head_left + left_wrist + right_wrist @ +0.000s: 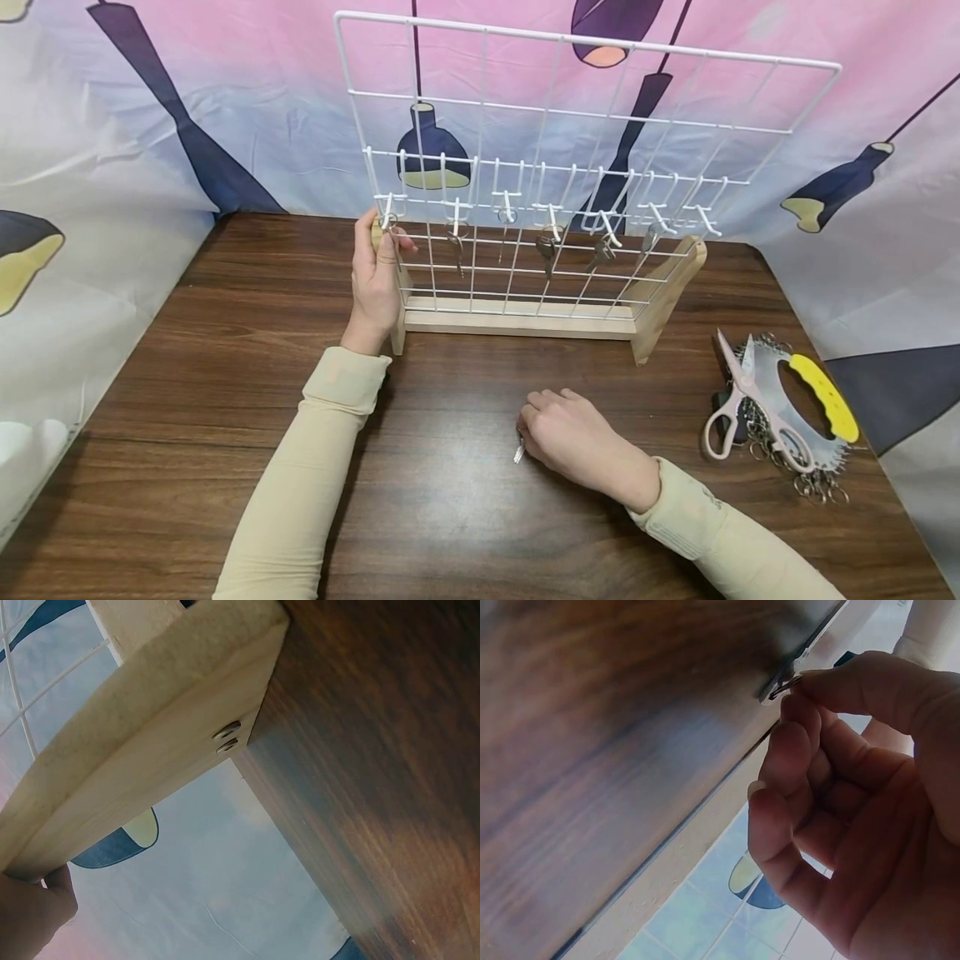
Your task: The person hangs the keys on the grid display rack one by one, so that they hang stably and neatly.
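A white wire grid rack (pixel 517 323) on a wooden stand is upright at the back of the table, with several hooks along it. Keys such as one key (pixel 546 248) hang by rings from several of the hooks. My left hand (pixel 377 283) grips the top of the stand's left wooden side (pixel 142 742), thumb in front. Low over the table in front of the rack, my right hand (pixel 573 437) pinches a small silver key (pixel 519 451) between thumb and forefinger. In the right wrist view that key (pixel 784 686) is partly hidden by the fingertips.
At the right of the table (pixel 187 375), pink-handled scissors (pixel 742 392) lie over a metal ring-shaped tool with a yellow handle (pixel 825 398). Several key rings (pixel 823 490) sit around it. Patterned cloth (pixel 300 125) hangs behind and at the sides.
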### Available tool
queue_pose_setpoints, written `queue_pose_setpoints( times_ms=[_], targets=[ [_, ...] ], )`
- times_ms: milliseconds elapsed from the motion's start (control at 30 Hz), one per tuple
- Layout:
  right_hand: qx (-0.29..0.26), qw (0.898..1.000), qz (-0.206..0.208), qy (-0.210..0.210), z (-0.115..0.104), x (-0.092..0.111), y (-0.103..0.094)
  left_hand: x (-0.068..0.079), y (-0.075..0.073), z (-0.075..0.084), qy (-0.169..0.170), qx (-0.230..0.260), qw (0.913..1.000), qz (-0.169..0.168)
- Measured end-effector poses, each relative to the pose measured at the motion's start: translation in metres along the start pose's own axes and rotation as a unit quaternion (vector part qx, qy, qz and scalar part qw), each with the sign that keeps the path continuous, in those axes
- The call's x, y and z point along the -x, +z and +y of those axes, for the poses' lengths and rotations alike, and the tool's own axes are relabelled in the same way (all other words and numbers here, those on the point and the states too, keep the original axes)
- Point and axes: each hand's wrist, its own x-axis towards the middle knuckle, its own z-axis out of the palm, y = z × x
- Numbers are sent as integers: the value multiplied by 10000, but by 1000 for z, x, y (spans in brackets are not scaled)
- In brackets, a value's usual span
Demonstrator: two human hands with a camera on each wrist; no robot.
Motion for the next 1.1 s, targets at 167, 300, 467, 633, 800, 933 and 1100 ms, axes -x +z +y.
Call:
queue_pose_setpoints(
  times_ms=[167,300,467,633,800,933,1100],
  targets=[
    [113,9998,140,-82,0,-1,1,0,0,-1,22,29,10000,-24],
    [-62,9999,125,-30,0,-1,0,0,0,0,-12,23,10000,-19],
    [-361,9993,-20,120,2,-1,-5,0,1,2,-159,13,9999,40],
    [-533,9982,-55,266,5,-1,-11,0,1,1,-230,-23,9997,65],
    [-645,9973,92,341,8,-1,-16,0,1,3,-303,-10,9995,85],
    [-755,9960,210,437,13,1,-21,0,1,4,-345,36,9994,97],
    [-930,9933,320,605,21,5,-28,0,2,7,-313,-33,9995,58]
  ],
)
